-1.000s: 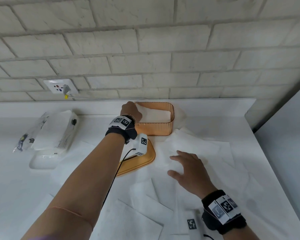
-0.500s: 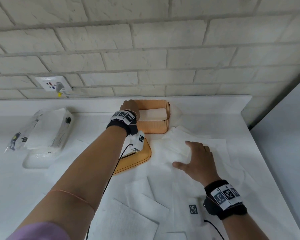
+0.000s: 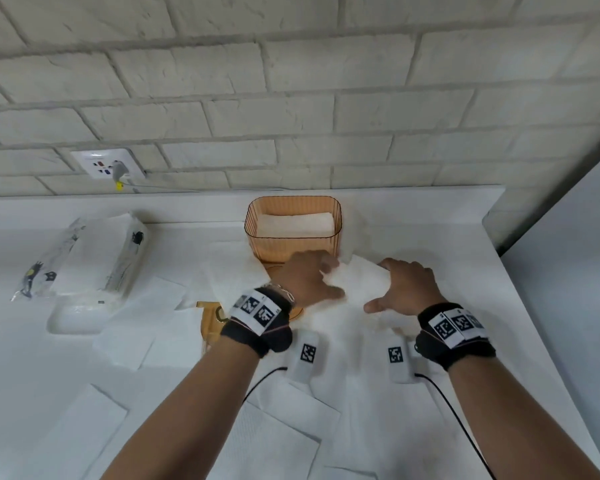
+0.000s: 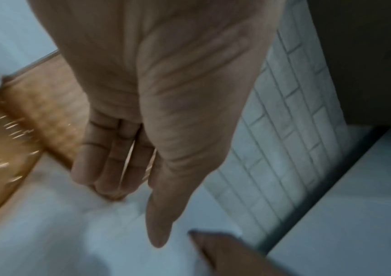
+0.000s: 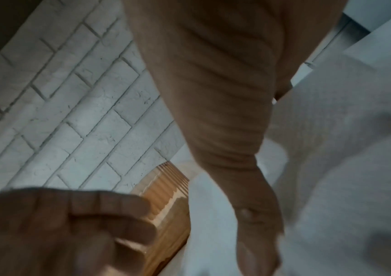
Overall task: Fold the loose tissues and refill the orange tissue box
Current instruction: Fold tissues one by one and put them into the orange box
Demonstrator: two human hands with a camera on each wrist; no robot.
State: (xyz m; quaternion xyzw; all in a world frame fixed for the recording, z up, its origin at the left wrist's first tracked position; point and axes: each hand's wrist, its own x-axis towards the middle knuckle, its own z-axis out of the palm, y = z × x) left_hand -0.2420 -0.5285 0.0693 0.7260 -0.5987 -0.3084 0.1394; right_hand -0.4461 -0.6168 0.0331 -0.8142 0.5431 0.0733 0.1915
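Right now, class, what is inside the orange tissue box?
Inside the orange tissue box lies a stack of folded white tissues, filling only its lower part. What lies beneath the stack is covered.

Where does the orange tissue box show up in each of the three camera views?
Head: orange tissue box, upper centre, against the back of the counter, beyond both hands.
Left wrist: blurred orange wall at the left edge, behind the fingers.
Right wrist: ribbed orange corner, lower centre, left of the thumb.
Shared landmark: the white brick wall.
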